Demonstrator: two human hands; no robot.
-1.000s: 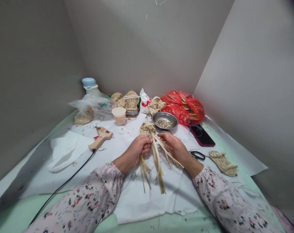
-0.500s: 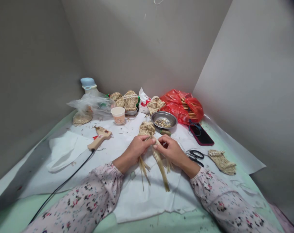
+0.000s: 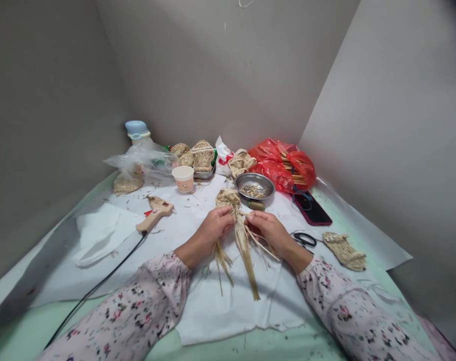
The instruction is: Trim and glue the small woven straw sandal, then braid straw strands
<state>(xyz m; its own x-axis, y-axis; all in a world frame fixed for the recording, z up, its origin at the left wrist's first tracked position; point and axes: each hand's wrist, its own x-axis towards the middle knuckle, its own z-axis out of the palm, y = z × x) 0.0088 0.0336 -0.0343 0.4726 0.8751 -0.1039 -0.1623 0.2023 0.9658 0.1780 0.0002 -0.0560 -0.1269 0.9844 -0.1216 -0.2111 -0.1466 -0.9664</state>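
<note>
A small woven straw piece (image 3: 228, 198) lies in front of me, with long loose straw strands (image 3: 246, 255) fanning from its near end. My left hand (image 3: 215, 228) is closed on the piece's near edge, thumb and fingers pinching where the strands begin. A bunch of strands hangs below that hand. My right hand (image 3: 269, 230) pinches several thin strands on the right side and holds them away from the broad middle strands. Its lower fingers are partly hidden. Black-handled scissors (image 3: 305, 239) lie by my right wrist, partly covered by it.
A hot glue gun (image 3: 156, 214) with a black cord lies left. Behind stand a paper cup (image 3: 183, 179), a metal bowl (image 3: 265, 183) of straw bits and a red plastic bag (image 3: 269, 163). On the right are a phone (image 3: 314, 209) and another woven piece (image 3: 344, 250).
My right hand has moved slightly right and down, away from my left, drawing thin strands outward. The broad strands now hang free between the hands. My left hand stays nearly in place.
</note>
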